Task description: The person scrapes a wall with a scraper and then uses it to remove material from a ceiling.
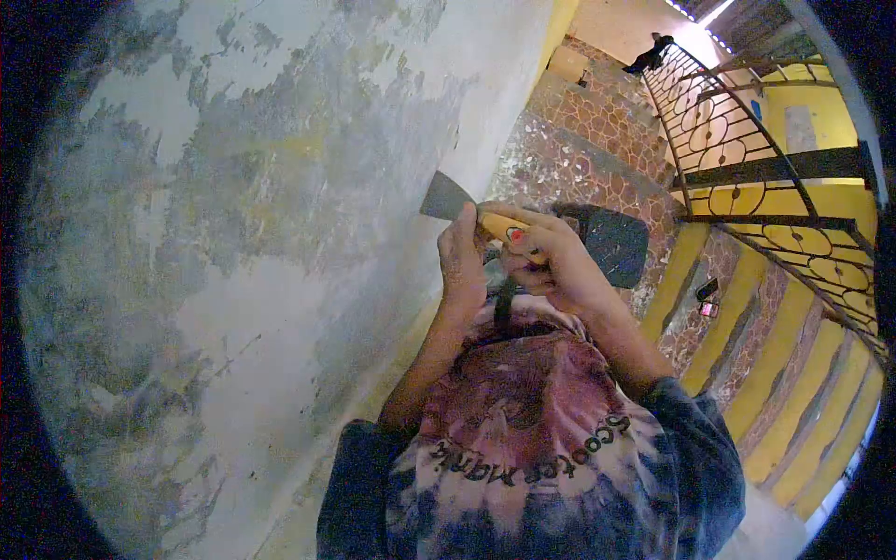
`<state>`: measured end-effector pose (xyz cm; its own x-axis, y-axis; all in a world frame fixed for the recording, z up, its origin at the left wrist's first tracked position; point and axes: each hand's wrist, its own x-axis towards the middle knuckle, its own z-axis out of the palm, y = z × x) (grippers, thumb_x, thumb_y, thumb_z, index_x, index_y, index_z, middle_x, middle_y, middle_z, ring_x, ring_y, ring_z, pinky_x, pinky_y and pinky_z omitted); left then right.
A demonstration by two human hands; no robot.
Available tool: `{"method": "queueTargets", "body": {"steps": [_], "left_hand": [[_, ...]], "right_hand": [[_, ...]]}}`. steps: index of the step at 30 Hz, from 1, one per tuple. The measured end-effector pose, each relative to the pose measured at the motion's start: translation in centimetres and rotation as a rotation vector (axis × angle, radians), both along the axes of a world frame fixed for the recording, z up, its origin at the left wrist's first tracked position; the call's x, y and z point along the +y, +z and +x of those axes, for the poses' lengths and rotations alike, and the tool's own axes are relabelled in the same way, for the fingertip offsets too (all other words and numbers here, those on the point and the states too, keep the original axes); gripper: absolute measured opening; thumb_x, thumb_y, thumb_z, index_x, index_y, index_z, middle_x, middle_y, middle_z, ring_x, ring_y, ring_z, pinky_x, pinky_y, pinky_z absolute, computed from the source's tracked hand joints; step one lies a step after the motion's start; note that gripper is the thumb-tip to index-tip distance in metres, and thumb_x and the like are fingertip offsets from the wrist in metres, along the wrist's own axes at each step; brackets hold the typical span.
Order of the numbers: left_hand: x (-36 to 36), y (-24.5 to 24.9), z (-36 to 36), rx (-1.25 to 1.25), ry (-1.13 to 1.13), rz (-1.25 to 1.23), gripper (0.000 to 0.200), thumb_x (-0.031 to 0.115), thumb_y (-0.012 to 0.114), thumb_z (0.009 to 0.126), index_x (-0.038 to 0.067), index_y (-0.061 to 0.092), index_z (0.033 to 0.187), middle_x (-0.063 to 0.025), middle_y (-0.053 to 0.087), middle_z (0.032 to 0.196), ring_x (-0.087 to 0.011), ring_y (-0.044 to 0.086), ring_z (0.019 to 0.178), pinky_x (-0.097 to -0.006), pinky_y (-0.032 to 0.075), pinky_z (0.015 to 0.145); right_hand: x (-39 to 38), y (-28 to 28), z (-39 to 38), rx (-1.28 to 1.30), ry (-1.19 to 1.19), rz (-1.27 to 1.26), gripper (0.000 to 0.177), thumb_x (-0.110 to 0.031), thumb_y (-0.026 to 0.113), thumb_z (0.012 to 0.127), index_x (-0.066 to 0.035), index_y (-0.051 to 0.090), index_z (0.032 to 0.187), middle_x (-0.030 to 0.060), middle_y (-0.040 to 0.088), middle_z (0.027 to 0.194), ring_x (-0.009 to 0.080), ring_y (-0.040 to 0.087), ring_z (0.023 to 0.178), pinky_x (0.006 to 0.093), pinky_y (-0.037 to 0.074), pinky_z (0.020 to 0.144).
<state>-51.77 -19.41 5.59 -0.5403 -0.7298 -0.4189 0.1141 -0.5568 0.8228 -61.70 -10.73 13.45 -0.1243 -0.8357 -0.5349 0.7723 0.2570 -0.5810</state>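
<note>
My right hand is closed around the yellow handle of a putty knife, whose wide grey blade points left toward the wall. A red mark shows on the handle between my fingers. My left hand is closed at the neck of the putty knife, fingertips against the base of the blade. The blade overlaps the patchy grey and white wall in this view. Just beyond my right hand lies a dark, flat, speckled board-like thing, partly hidden by that hand.
Stone-patterned flooring with pale specks runs beside the wall. Yellow-edged stairs descend at the right, with a small black and pink object on a step. A metal railing borders them; a dark cloth-like thing is at its far end.
</note>
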Motion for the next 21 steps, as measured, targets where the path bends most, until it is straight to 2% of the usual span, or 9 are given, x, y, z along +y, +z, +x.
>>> {"method": "queueTargets", "body": {"steps": [3,7,9,10,11,13,17,19,21], "left_hand": [[-0.8,0.5,-0.5,0.052,-0.086,-0.027,0.04,0.035,0.042,0.094,-0.001,0.058,0.102,-0.0086,0.062,0.092,-0.0184,0.06,0.084,-0.0298,0.047,0.077],[-2.4,-5.5,-0.6,0.314,-0.038,0.354,0.038,0.037,0.042,0.094,0.004,0.058,0.1,-0.0069,0.06,0.09,-0.0176,0.058,0.083,-0.0314,0.048,0.075],[-3.0,-4.7,-1.2,0.5,-0.059,0.456,0.038,0.038,0.043,0.094,0.004,0.058,0.098,-0.0057,0.059,0.087,-0.0169,0.058,0.08,-0.0314,0.049,0.074],[-2.4,-2.9,-1.0,0.41,-0.019,0.436,0.037,0.039,0.044,0.094,0.004,0.057,0.1,-0.0061,0.059,0.089,-0.017,0.058,0.082,-0.0317,0.049,0.074],[-1.7,-1.7,-0.7,0.312,0.029,0.423,0.037,0.039,0.044,0.094,0.005,0.057,0.101,-0.0064,0.059,0.09,-0.0171,0.058,0.084,-0.0321,0.049,0.075],[-2.6,-5.4,-1.2,0.361,0.009,0.443,0.038,0.039,0.043,0.094,0.005,0.057,0.102,-0.0067,0.059,0.091,-0.017,0.058,0.084,-0.0322,0.049,0.075],[-2.2,-2.0,-1.9,0.254,0.021,0.402,0.039,0.038,0.041,0.095,0.004,0.056,0.104,-0.0077,0.059,0.094,-0.0178,0.058,0.086,-0.0324,0.048,0.077],[-2.3,-2.2,-2.2,0.221,0.032,0.381,0.039,0.038,0.041,0.095,0.003,0.055,0.105,-0.0079,0.059,0.095,-0.0181,0.058,0.087,-0.0322,0.048,0.078],[-2.6,-3.0,-2.6,0.198,0.044,0.349,0.04,0.038,0.04,0.095,0.002,0.055,0.105,-0.0081,0.059,0.096,-0.0184,0.057,0.089,-0.0319,0.048,0.078]], "right_hand": [[-0.4,0.0,0.6,0.21,-0.036,0.001,0.039,-0.02,0.048,0.085,-0.007,0.054,0.121,-0.0048,0.049,0.066,0.005,0.037,0.047,0.0206,0.027,0.04],[-3.6,-4.9,1.7,0.406,-0.038,-0.004,0.037,-0.022,0.048,0.087,-0.006,0.055,0.119,-0.004,0.052,0.067,0.0064,0.042,0.049,0.0216,0.031,0.042],[-4.6,-5.8,2.5,1.002,-0.059,-0.019,0.034,-0.023,0.047,0.09,-0.003,0.056,0.116,0.0023,0.056,0.073,0.0128,0.051,0.06,0.0259,0.041,0.053],[-3.2,-4.0,2.8,1.024,-0.177,-0.141,0.035,-0.026,0.046,0.091,-0.001,0.056,0.113,0.0111,0.057,0.082,0.0197,0.054,0.076,0.0317,0.044,0.069],[-3.2,-3.7,2.4,1.018,-0.18,-0.131,0.035,-0.026,0.046,0.091,-0.001,0.056,0.113,0.0111,0.057,0.082,0.0197,0.054,0.076,0.0317,0.044,0.069],[-3.4,-3.8,1.4,0.495,0.019,0.079,0.037,-0.015,0.047,0.082,-0.001,0.053,0.116,0.0007,0.054,0.084,0.0095,0.048,0.071,0.0215,0.039,0.061],[-3.8,-4.4,0.5,0.772,-0.073,-0.135,0.038,-0.016,0.047,0.082,-0.002,0.054,0.116,-0.0015,0.052,0.08,0.0062,0.044,0.061,0.0199,0.035,0.052],[-2.9,-2.6,0.3,0.526,-0.041,-0.028,0.028,-0.03,0.049,0.09,-0.007,0.06,0.101,-0.0019,0.053,0.066,0.0068,0.042,0.049,0.0228,0.031,0.041],[-3.5,-2.8,-0.3,0.414,-0.029,0.008,0.027,-0.03,0.048,0.09,-0.007,0.06,0.097,-0.0023,0.052,0.068,0.0069,0.042,0.05,0.0226,0.03,0.041]]}}
